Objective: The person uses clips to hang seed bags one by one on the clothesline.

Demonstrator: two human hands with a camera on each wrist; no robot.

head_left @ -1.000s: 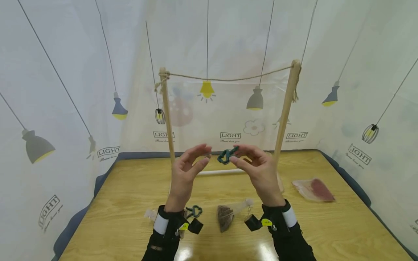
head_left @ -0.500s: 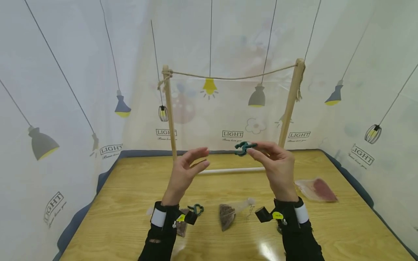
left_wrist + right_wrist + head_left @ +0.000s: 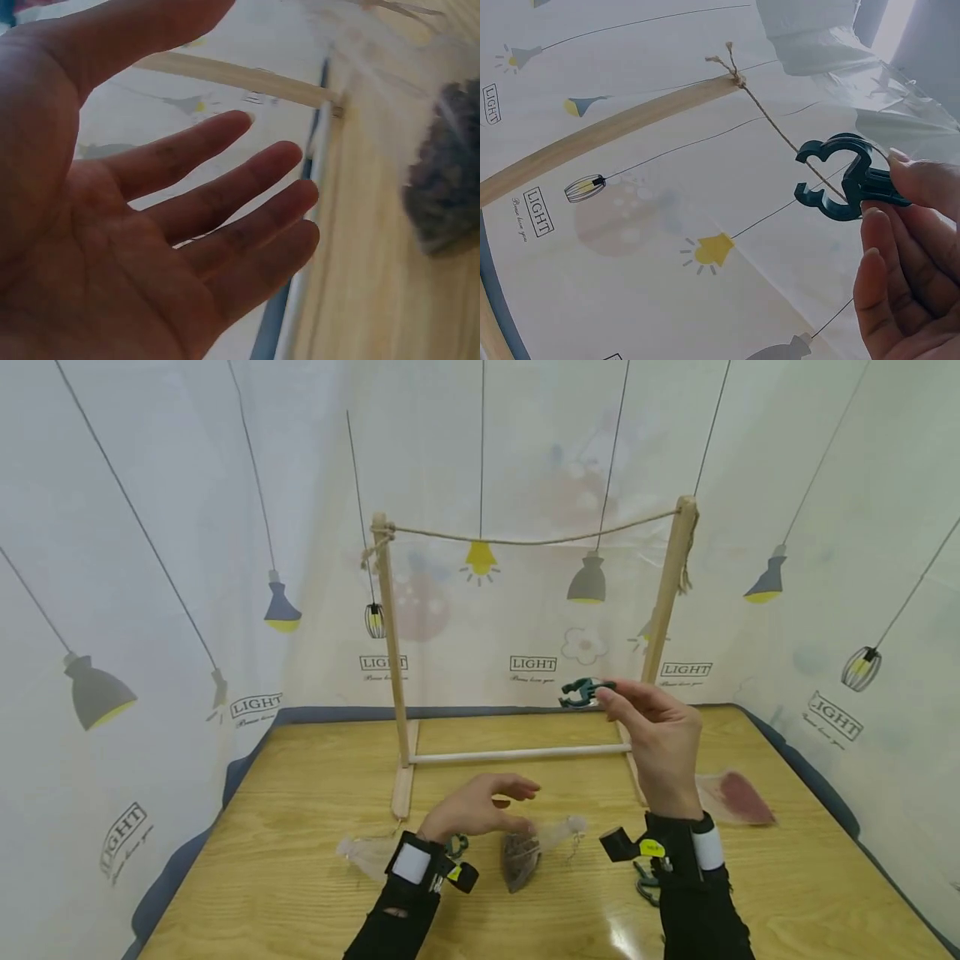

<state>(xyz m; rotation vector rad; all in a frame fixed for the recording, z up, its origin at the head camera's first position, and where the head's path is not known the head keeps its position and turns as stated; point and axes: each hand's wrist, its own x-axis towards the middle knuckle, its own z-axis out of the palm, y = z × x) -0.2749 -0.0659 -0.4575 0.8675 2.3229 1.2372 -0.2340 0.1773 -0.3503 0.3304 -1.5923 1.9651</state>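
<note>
High over the table, my right hand (image 3: pixel 663 739) pinches the handles of a dark green spring clip (image 3: pixel 853 182). Its curved jaws stand apart in the right wrist view, with nothing gripped between them. My left hand (image 3: pixel 471 808) is low over the table, fingers spread and holding nothing. Just below and beside its fingertips lies a sheer drawstring pouch (image 3: pixel 520 864) with dark dried contents. The left wrist view shows the same pouch (image 3: pixel 448 169) to the right of the open palm. Another green clip (image 3: pixel 457 844) is partly hidden behind the left wrist.
A wooden frame with two posts (image 3: pixel 395 652) carries a slack rope (image 3: pixel 525 541) and a white lower bar (image 3: pixel 517 753). One more clip (image 3: pixel 645 887) lies near the right wrist. A sheer pouch (image 3: pixel 367 853) is at left, a pouch with reddish contents (image 3: pixel 742 799) at right.
My right hand has moved right with the clip, away from the left hand. The clip's jaws have opened. My left hand has dropped and swung right toward the middle pouch.
</note>
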